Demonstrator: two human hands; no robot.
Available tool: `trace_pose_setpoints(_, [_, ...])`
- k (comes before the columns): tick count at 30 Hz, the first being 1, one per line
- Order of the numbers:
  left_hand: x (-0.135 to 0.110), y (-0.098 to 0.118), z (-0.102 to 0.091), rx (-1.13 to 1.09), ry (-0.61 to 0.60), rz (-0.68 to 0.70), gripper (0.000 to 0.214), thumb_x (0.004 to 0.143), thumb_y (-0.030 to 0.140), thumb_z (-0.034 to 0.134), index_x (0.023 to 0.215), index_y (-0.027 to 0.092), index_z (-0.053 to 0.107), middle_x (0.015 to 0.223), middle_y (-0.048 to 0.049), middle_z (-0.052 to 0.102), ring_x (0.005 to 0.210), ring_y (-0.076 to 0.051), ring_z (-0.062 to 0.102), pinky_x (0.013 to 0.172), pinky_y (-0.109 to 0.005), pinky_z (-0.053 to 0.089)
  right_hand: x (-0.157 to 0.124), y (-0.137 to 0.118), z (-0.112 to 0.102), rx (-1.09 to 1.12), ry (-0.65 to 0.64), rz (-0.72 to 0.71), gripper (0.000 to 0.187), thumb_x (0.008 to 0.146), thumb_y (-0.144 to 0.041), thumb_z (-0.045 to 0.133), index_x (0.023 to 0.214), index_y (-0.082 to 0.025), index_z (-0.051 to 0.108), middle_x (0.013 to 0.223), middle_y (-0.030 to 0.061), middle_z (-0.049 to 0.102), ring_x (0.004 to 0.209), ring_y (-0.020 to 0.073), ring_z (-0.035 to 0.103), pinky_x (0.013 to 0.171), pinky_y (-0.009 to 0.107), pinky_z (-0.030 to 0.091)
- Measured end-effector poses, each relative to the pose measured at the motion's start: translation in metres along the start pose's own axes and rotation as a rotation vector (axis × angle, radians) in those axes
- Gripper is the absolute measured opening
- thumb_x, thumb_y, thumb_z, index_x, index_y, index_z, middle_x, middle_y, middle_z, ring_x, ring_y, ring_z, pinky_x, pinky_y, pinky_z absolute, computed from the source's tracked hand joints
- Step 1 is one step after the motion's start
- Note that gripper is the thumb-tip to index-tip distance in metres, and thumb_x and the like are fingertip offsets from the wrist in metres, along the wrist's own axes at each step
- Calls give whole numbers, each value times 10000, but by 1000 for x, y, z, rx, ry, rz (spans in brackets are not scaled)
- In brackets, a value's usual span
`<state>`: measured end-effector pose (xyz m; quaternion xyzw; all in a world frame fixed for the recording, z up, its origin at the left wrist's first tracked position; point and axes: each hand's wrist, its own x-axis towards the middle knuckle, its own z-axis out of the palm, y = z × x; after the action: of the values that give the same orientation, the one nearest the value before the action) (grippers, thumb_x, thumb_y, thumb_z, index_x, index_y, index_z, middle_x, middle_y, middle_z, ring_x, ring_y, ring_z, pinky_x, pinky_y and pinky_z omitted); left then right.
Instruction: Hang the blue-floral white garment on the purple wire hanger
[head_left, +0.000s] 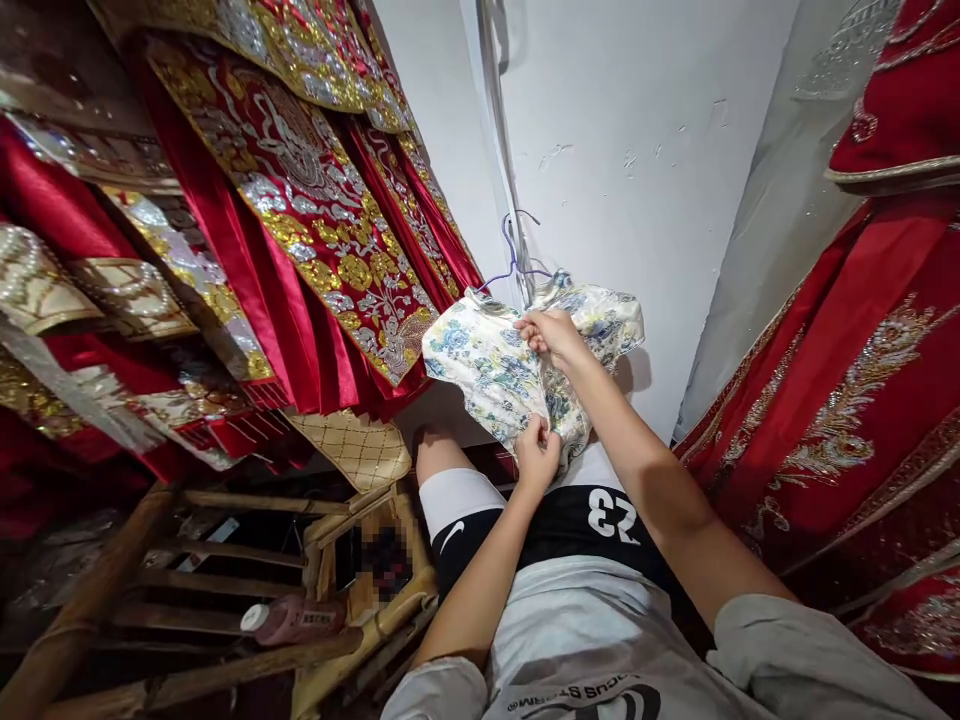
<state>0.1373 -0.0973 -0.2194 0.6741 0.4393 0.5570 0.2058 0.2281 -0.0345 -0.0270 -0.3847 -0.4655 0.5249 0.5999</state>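
A small cream garment with a blue flower print hangs on a thin blue wire hanger from a pale pole in front of the white wall. My right hand is closed on the cloth near its top, just under the hanger. Lower down, my left hand pinches the garment's lower edge. Both forearms reach forward over my lap.
Red robes with gold and silver embroidery hang at the left, and more red embroidered cloth at the right. A bamboo chair frame stands at the lower left, with a pink bottle lying on it.
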Motion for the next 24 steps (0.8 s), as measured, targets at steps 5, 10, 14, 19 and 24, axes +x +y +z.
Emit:
trace_pose_setpoints(5, [-10, -5, 6, 10, -82, -11, 167, 779, 165, 488, 719, 222, 342, 634, 60, 339, 603, -121, 340, 614, -262, 270, 6, -30, 3, 38, 44, -100, 220, 887, -99, 503, 710, -115, 632, 469, -32, 546, 344, 24, 386, 337, 127, 245])
trace_pose_setpoints(10, [-11, -8, 4, -144, -216, -92, 158, 792, 180, 536, 743, 219, 391, 653, 53, 391, 608, -120, 379, 606, -257, 315, 1, -30, -6, 31, -21, -170, 170, 866, -199, 600, 702, -158, 592, 487, -31, 551, 378, 46, 418, 363, 140, 297])
trace_pose_setpoints(14, [34, 29, -21, -361, -180, -71, 165, 841, 277, 631, 920, 212, 500, 768, 5, 578, 666, -130, 526, 664, -268, 422, -4, -17, -8, 9, -53, -213, 206, 860, -238, 588, 671, -157, 606, 474, -35, 525, 379, 51, 419, 376, 160, 285])
trace_pose_setpoints(19, [114, 102, -70, -326, 17, 261, 329, 920, 339, 645, 1224, 250, 561, 812, -6, 621, 727, -147, 584, 693, -274, 455, -21, -15, -11, -82, -71, -315, 271, 868, -249, 560, 607, -173, 562, 440, -39, 487, 375, 56, 376, 411, 181, 294])
trace_pose_setpoints(24, [150, 138, -85, -7, -70, 372, 101, 942, 296, 634, 938, 196, 645, 813, -14, 664, 727, -140, 592, 685, -269, 439, -21, -22, -12, -220, -91, -487, 252, 847, -215, 530, 605, -173, 588, 432, -40, 475, 413, 76, 405, 461, 195, 327])
